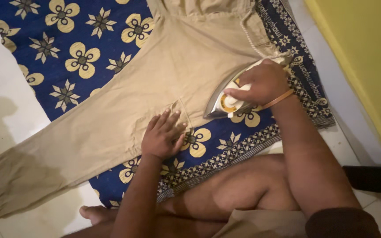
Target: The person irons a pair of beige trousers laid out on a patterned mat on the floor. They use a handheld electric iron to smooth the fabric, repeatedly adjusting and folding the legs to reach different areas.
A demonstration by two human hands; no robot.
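Head view shows us mid-ironing: our right hand [261,83] is wrapped around the iron [232,99] at the edge of the beige trousers [155,88] (spread on a blue patterned cloth [80,48] on the floor), our left hand [162,135] is spread flat pinning the fabric, so we judge a steady glide along the leg comes next.

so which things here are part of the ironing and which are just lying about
In use:
- iron, held by right hand
- beige trousers, pressed flat by left hand
- blue patterned cloth underneath

Lying about:
- yellow wall
- dark object at right
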